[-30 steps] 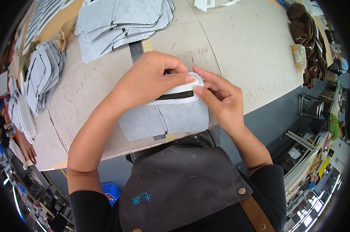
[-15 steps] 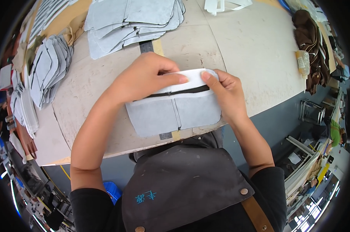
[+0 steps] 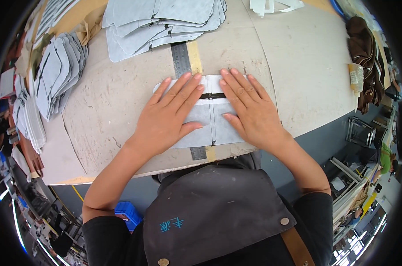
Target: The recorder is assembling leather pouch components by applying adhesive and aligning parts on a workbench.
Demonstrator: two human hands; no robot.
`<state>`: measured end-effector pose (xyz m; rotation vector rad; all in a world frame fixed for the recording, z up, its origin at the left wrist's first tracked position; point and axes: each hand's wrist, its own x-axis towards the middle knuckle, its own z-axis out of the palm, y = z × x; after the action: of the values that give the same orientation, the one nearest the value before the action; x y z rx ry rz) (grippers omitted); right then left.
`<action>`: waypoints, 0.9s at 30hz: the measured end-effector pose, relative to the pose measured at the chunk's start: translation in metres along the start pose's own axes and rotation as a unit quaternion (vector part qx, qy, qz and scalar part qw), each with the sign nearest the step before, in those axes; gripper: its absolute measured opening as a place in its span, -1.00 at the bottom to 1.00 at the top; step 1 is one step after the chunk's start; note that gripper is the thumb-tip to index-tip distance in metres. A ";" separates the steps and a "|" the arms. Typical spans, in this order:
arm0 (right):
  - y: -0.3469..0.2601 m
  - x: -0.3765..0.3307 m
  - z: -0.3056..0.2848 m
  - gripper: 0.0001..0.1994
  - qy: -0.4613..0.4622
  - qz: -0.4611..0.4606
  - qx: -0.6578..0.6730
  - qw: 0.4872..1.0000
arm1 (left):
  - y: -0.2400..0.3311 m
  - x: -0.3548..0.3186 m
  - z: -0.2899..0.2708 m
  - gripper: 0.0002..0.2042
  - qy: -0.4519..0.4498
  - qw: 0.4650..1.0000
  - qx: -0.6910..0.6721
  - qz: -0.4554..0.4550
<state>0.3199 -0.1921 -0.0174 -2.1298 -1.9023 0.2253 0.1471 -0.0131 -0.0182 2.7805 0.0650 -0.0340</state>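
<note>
My left hand [image 3: 167, 115] lies open, palm down, fingers spread flat on the left half of a grey fabric piece [image 3: 210, 122] with a short black zipper [image 3: 212, 95] across its far part. My right hand [image 3: 250, 108] is open too, pressed flat on the right half, its thumb pointing left toward the middle seam. Neither hand grips anything; both simply rest on the cloth. The fabric piece sits on the counter [image 3: 121, 102] close to its near edge, right in front of me, and its far edge looks lighter, almost white. It lies over a metal ruler [image 3: 181, 57] that runs from far to near on the counter; one end of the ruler shows beyond my fingertips and the other end peeks out below the fabric at the near edge. A strip of yellowish tape [image 3: 194, 57] runs just beside the ruler on its right.

On the far side of the counter sits a stack of grey cut pieces [image 3: 161, 20], well apart from my hands. At the left edge is another fanned pile of grey pieces [image 3: 59, 73]. Far to the right, brown material [image 3: 365, 48] is heaped at the counter's rim. I wear a dark apron [image 3: 214, 213].
</note>
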 end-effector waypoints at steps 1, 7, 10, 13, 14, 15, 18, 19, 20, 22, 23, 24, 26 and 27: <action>0.003 -0.003 -0.003 -0.38 -0.018 0.009 -0.001 1.000 | -0.003 -0.005 -0.002 -0.21 -0.010 1.000 0.015 -0.011; 0.011 -0.016 -0.009 -0.33 -0.039 0.042 -0.002 0.998 | -0.017 -0.046 -0.010 -0.21 -0.019 0.997 0.039 -0.065; 0.012 -0.018 -0.010 -0.33 -0.039 0.040 -0.003 0.998 | -0.022 -0.058 -0.011 -0.28 0.017 0.998 0.001 -0.064; 0.015 -0.027 -0.016 -0.36 -0.043 0.042 -0.010 0.998 | -0.029 -0.063 -0.009 -0.39 0.055 0.998 -0.011 -0.033; 0.016 -0.031 -0.017 -0.38 -0.047 0.043 -0.017 0.998 | -0.029 -0.062 -0.010 -0.39 0.053 0.998 -0.011 -0.036; 0.017 -0.034 -0.018 -0.38 -0.048 0.041 -0.015 0.998 | -0.028 -0.061 -0.011 -0.44 0.056 0.998 -0.014 -0.030; 0.020 -0.043 -0.018 -0.44 -0.031 0.034 -0.017 0.999 | -0.027 -0.060 -0.013 -0.49 0.062 0.998 -0.008 -0.025; 0.021 -0.045 -0.019 -0.46 -0.027 0.034 -0.023 0.999 | -0.026 -0.059 -0.014 -0.51 0.066 0.997 0.002 -0.026; 0.021 -0.045 -0.019 -0.48 -0.023 0.034 -0.029 0.999 | -0.025 -0.058 -0.016 -0.51 0.066 0.997 0.001 -0.027; 0.019 -0.043 -0.022 -0.49 -0.029 0.031 -0.050 0.998 | -0.024 -0.057 -0.020 -0.52 0.061 0.997 0.024 -0.029; 0.018 -0.042 -0.023 -0.49 -0.032 0.026 -0.072 0.997 | -0.024 -0.057 -0.020 -0.52 0.061 0.997 0.023 -0.030; 0.018 -0.042 -0.023 -0.49 -0.032 0.026 -0.072 0.997 | -0.025 -0.057 -0.019 -0.54 0.065 0.997 0.016 -0.030; 0.018 -0.043 -0.021 -0.49 -0.035 0.028 -0.070 0.996 | -0.028 -0.056 -0.018 -0.57 0.071 0.997 0.007 -0.030; 0.018 -0.044 -0.021 -0.49 -0.036 0.028 -0.072 0.996 | -0.031 -0.055 -0.018 -0.61 0.088 0.996 -0.008 -0.021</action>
<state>0.3378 -0.2392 -0.0056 -2.3012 -1.9539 0.1822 0.0904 0.0199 -0.0110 2.7597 0.1687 0.2002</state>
